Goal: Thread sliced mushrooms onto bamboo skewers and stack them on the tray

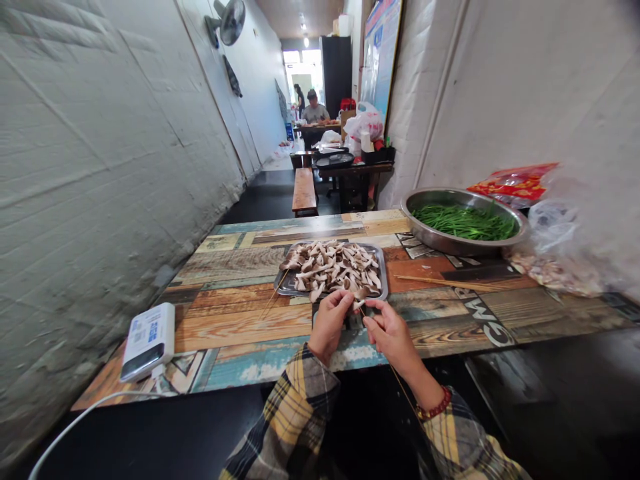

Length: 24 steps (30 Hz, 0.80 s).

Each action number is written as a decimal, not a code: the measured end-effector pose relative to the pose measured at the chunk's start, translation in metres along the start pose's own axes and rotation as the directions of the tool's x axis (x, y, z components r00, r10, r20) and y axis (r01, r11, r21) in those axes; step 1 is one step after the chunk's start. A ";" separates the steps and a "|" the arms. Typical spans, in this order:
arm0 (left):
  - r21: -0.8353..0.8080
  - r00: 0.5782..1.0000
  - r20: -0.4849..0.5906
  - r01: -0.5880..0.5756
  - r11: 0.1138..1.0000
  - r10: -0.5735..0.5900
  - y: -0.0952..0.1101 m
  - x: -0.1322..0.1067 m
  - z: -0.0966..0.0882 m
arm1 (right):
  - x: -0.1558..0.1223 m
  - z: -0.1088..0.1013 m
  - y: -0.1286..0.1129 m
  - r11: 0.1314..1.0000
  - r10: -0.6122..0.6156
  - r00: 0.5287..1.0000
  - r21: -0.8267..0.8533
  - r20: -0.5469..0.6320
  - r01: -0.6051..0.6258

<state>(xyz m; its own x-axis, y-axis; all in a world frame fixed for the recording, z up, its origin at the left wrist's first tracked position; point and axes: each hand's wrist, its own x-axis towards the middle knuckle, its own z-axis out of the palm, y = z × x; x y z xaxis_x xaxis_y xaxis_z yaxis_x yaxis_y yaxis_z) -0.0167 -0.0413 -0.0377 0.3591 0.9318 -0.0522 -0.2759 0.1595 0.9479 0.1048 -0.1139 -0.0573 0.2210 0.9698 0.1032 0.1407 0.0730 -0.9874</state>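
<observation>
A metal tray (pixel 281 288) heaped with sliced mushroom pieces (pixel 333 265) lies on the patchwork wooden table (pixel 235 313). Just in front of it my left hand (pixel 330 323) pinches a mushroom piece (pixel 358 304) between closed fingers. Opposite it, my right hand (pixel 393 337) is closed around a thin bamboo skewer (pixel 400 387), which runs back under my wrist and points toward that piece. The two hands almost touch. Both sleeves are yellow plaid, and a red bead bracelet circles my right wrist.
A steel basin (pixel 425 230) of green stalks stands at the right, plastic bags (pixel 555 247) beside it. Loose skewers (pixel 450 283) lie right of the tray. A white power bank (pixel 148 340) with cable rests near left. Far down the aisle stand benches, tables and two people.
</observation>
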 end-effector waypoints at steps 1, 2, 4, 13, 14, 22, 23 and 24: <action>-0.032 1.000 -0.019 -0.006 0.999 0.006 0.000 0.000 0.000 | 0.000 0.001 0.000 1.000 0.005 1.000 -0.025 -0.002 -0.005; -0.057 0.999 -0.031 -0.014 0.998 0.012 0.001 -0.001 0.001 | 0.000 0.001 0.000 0.999 0.005 1.000 -0.054 -0.001 -0.005; -0.077 0.999 -0.035 -0.026 0.997 0.023 0.001 -0.001 0.002 | 0.000 0.003 0.001 0.994 -0.021 1.000 -0.107 0.009 0.022; 0.088 0.999 0.022 -0.041 0.995 0.039 -0.001 -0.001 0.001 | -0.004 0.002 -0.003 0.969 -0.137 0.990 -0.210 -0.027 0.129; 0.112 0.998 0.031 -0.050 0.992 0.046 -0.001 -0.002 0.002 | -0.004 0.002 -0.002 0.969 -0.140 0.990 -0.209 -0.034 0.129; 0.246 0.992 0.025 -0.125 0.961 0.122 0.008 -0.005 0.003 | -0.002 0.002 -0.005 0.978 -0.139 0.990 -0.159 -0.038 0.131; 0.254 0.989 -0.012 -0.142 0.957 0.150 0.009 -0.004 -0.001 | -0.002 0.002 -0.005 0.978 -0.141 0.989 -0.157 -0.038 0.133; 0.257 0.982 -0.068 -0.155 0.954 0.178 0.011 -0.002 -0.007 | -0.002 0.002 -0.005 0.978 -0.144 0.989 -0.156 -0.039 0.136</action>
<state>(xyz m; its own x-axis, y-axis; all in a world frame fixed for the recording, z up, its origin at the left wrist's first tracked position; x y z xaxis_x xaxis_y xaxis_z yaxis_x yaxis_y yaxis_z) -0.0270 -0.0394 -0.0293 0.2426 0.9654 0.0956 -0.0895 -0.0758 0.9931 0.1021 -0.1158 -0.0526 0.2361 0.9393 0.2488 0.3183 0.1672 -0.9331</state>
